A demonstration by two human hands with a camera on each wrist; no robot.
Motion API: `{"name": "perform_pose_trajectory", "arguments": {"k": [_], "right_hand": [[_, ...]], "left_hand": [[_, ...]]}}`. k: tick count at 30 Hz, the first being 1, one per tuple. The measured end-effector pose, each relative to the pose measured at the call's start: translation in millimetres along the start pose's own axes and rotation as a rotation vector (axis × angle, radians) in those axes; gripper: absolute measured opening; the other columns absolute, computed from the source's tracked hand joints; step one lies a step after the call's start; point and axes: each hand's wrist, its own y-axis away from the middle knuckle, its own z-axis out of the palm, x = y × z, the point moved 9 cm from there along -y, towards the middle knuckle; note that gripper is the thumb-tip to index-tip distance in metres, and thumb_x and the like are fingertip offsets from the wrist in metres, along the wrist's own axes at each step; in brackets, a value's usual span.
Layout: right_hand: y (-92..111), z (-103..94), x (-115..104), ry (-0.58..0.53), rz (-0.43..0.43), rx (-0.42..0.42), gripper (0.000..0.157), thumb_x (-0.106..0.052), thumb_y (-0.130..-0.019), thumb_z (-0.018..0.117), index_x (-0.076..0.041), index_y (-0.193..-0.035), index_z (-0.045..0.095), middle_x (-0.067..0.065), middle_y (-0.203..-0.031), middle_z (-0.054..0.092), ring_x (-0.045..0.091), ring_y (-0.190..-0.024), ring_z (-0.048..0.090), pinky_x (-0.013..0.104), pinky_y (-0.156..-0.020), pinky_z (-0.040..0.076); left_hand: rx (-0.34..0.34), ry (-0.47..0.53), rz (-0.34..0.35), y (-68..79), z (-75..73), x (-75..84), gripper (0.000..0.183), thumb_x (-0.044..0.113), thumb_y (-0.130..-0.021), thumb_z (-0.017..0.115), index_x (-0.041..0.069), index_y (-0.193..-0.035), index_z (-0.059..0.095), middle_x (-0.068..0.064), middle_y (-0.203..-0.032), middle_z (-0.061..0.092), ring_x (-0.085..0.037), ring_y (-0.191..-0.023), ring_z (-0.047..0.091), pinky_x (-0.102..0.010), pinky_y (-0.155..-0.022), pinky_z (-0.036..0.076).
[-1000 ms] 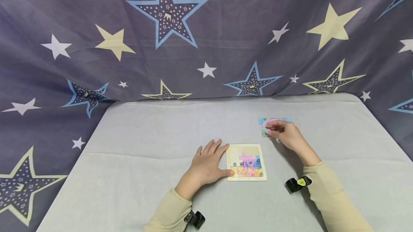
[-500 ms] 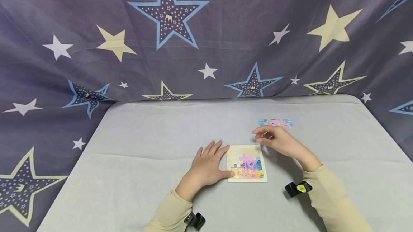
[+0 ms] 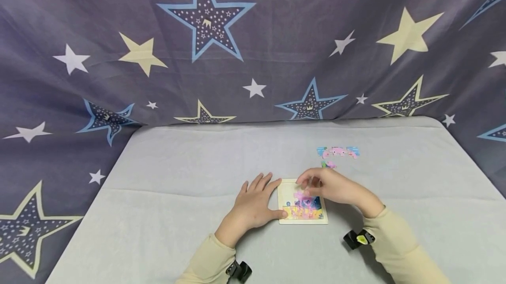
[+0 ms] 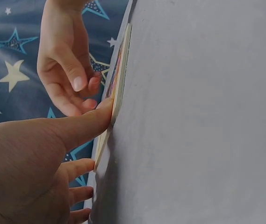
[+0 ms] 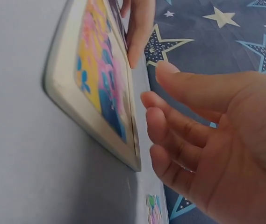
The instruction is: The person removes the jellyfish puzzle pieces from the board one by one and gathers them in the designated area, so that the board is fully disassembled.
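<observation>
A small square puzzle tray (image 3: 281, 194) with a cream rim lies on the grey table; its lower half holds pink, blue and yellow pieces. My left hand (image 3: 254, 203) lies flat beside its left edge, thumb (image 4: 95, 116) pressed against the tray's rim (image 4: 118, 79). My right hand (image 3: 328, 187) hovers over the tray's upper right, fingers loosely curled; no piece shows between them in the right wrist view (image 5: 203, 140). The tray (image 5: 86, 121) sits just under those fingers. Loose pieces (image 3: 337, 152) lie in a row behind the tray, and one green-pink piece (image 3: 329, 165) sits nearer.
The grey table (image 3: 178, 161) stretches wide to the left and right of the tray. A dark star-patterned cloth (image 3: 205, 47) hangs behind and around the table. Black wrist mounts (image 3: 357, 238) sit on both sleeves.
My right hand has come from the loose pieces at the back toward me and left, and now hovers over the tray. The left hand has stayed put.
</observation>
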Motion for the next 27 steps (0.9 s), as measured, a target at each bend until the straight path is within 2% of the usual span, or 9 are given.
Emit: {"name": "perform_pose_trajectory", "arguments": {"k": [13,20,27], "right_hand": [[-1,16.9,-8,0.135,0.003,-0.051,0.027,-0.006,-0.085,0.084,-0.004,-0.111,0.073,-0.001,-0.089,0.059,0.008,-0.074,0.049,0.022,-0.067,0.045],[-2,21.5,-8,0.198,0.025,-0.053,0.023,-0.007,-0.086,0.084,-0.008,-0.106,0.074,-0.004,-0.086,0.056,0.007,-0.074,0.048,0.022,-0.067,0.044],[-3,20.5,-9,0.218,0.007,-0.027,0.019,-0.007,-0.086,0.083,-0.009,-0.103,0.074,-0.004,-0.085,0.057,0.008,-0.076,0.050,0.022,-0.068,0.045]], "left_hand": [[-0.001,0.001,0.004,-0.7,0.3,-0.4,0.085,0.053,-0.089,0.077,0.020,-0.160,0.043,-0.008,-0.171,0.029,-0.032,-0.159,0.021,-0.063,-0.126,0.017],[0.002,-0.010,0.009,-1.4,0.6,-0.5,0.085,0.052,-0.089,0.077,0.020,-0.160,0.043,-0.008,-0.171,0.029,-0.032,-0.159,0.022,-0.063,-0.126,0.017],[0.002,-0.008,0.006,-1.2,1.5,-0.5,0.085,0.053,-0.089,0.076,0.021,-0.160,0.042,-0.007,-0.171,0.029,-0.032,-0.159,0.021,-0.063,-0.126,0.017]]}}
